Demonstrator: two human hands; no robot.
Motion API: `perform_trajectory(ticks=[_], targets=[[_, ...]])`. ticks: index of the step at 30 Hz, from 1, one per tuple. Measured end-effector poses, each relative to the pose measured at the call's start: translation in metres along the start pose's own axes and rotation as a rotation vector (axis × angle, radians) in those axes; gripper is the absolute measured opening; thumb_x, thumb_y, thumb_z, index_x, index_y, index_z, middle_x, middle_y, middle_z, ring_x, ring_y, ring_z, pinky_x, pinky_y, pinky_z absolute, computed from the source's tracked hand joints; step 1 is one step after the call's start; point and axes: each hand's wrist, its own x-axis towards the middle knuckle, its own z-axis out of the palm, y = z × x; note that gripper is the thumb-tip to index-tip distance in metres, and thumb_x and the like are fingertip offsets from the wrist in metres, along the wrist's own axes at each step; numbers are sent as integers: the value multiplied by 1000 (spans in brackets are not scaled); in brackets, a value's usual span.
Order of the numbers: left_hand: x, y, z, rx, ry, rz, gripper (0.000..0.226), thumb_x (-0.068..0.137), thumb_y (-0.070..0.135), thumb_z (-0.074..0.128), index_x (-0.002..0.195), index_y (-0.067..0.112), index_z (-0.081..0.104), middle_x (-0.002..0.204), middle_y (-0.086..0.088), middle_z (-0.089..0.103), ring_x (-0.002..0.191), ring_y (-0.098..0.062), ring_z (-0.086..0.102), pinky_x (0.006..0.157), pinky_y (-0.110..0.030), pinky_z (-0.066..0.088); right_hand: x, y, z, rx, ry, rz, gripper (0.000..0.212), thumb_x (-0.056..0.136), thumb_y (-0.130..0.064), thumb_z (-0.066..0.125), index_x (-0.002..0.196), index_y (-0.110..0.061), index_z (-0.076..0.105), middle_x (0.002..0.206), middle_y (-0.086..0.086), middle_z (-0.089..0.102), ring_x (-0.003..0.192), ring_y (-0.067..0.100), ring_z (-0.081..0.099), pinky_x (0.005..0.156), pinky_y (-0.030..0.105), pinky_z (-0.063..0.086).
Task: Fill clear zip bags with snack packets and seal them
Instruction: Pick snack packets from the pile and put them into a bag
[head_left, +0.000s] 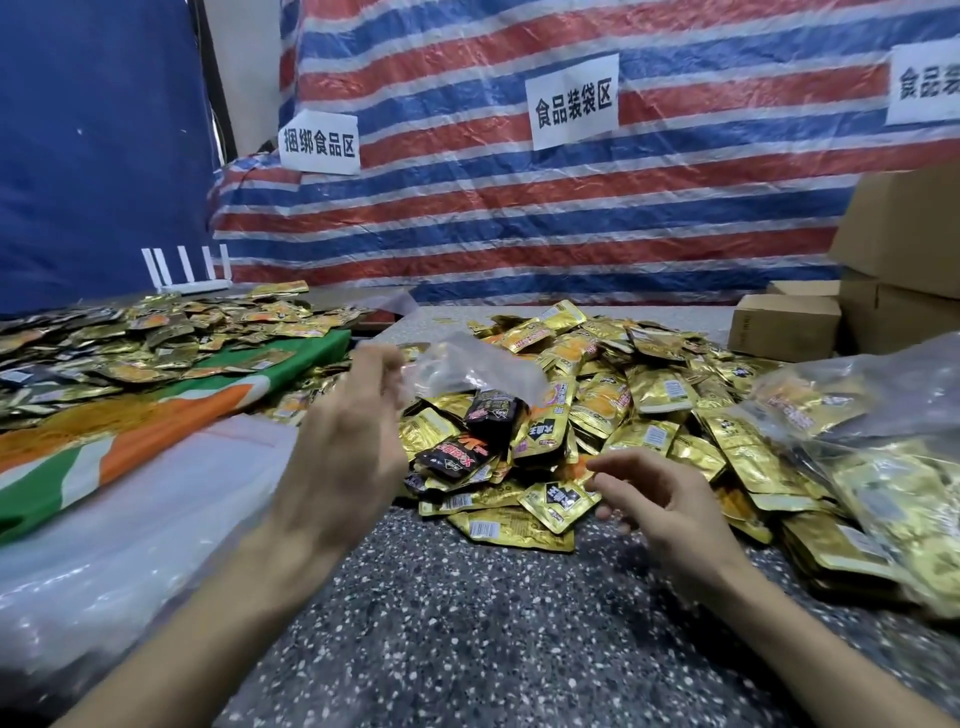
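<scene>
My left hand (353, 447) is raised over the speckled table and holds the edge of a clear zip bag (467, 371), which hangs blurred above the pile with a few black packets (493, 410) in its lower part. A big heap of gold snack packets (649, 415) covers the middle of the table. My right hand (660, 499) hovers low at the near edge of the heap, fingers loosely curled and holding nothing, just beside a gold packet (558, 501).
Filled clear bags (883, 467) lie at the right. A stack of clear plastic bags (130, 519) and a green-orange-white cloth (130, 431) with more packets on it lie at the left. Cardboard boxes (784, 327) stand at back right, before a striped tarp (519, 208).
</scene>
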Motion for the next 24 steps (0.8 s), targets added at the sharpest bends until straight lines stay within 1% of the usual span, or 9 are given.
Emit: perform_trajectory(ticks=[2,5,8,9,11,14,16,18,24], targets=[[-4,17,23,-109,-3,137,34,96,-10,47,121,12,45,98,-18,69,59,-22,62,46,-26,53,2,-3,2,141,-12,45,11,89,-27,64,88,-25,74,89,5,75,72,19,69,58,25,54],[-16,33,61,-163,-43,260,46,94,-9,47,134,14,42,99,-17,68,76,-29,67,60,-43,58,5,-5,-1,383,89,199,29,100,-20,49,77,-15,67,85,13,70,77,28,64,75,41,55],[-33,36,90,-204,-115,289,61,85,-18,52,134,19,45,113,-13,70,95,-28,68,78,-46,57,3,-12,-11,706,69,260,59,92,-61,40,66,-18,71,75,11,69,79,29,66,80,45,56],[-39,34,96,-232,-147,274,65,82,-21,52,133,19,46,117,-12,69,100,-29,68,82,-48,57,3,-16,-14,715,96,248,61,94,-64,37,72,-22,75,80,10,73,83,31,70,80,48,57],[-50,29,103,-202,-191,281,68,78,-22,54,131,19,47,117,-10,69,100,-26,68,82,-49,57,5,-18,-18,620,192,212,45,104,-45,34,87,-35,75,93,6,78,84,23,75,72,42,61],[-58,23,106,-117,-215,308,59,82,-10,50,131,22,48,114,-3,70,92,-20,68,74,-43,58,7,-24,-18,598,149,280,19,89,-28,54,86,-13,66,70,0,70,61,16,68,60,33,56],[-60,25,105,-109,-232,305,52,82,-1,46,128,24,50,111,0,71,90,-17,67,75,-39,58,7,-25,-22,693,78,339,21,73,-29,60,79,-8,59,66,5,59,59,21,57,63,33,49],[-62,28,104,-107,-255,285,50,77,2,54,121,24,53,102,2,73,88,-13,67,77,-37,57,9,-25,-27,748,40,333,15,73,-20,60,77,-6,59,63,5,58,54,17,54,49,28,49],[-63,31,100,-222,-280,265,41,87,41,44,81,14,74,92,1,70,91,-18,65,81,-39,50,6,-17,-22,447,-149,309,29,67,-18,78,81,6,73,73,14,65,58,17,55,53,25,47]])
